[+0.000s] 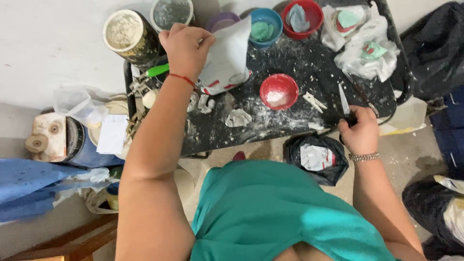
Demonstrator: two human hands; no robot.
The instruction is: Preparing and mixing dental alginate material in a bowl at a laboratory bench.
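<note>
My left hand (184,48) grips the top of a white paper bag (226,58) that stands on the black, powder-dusted tray table (309,67). My right hand (360,133) holds a small knife (344,100) by its dark handle, blade pointing away from me, at the table's front right. A red bowl (279,91) with white powder sits between my hands. Beside the bag lie pale plaster pieces (238,117) and a white clothespin-like piece (314,101).
At the back stand a blue bowl (264,26) with green paste, a red bowl (302,17), a purple bowl (222,20) and two dusty tubs (129,34). Plastic bags (367,46) lie at right. A black rubbish bag (316,157) sits below the table; clutter lies left.
</note>
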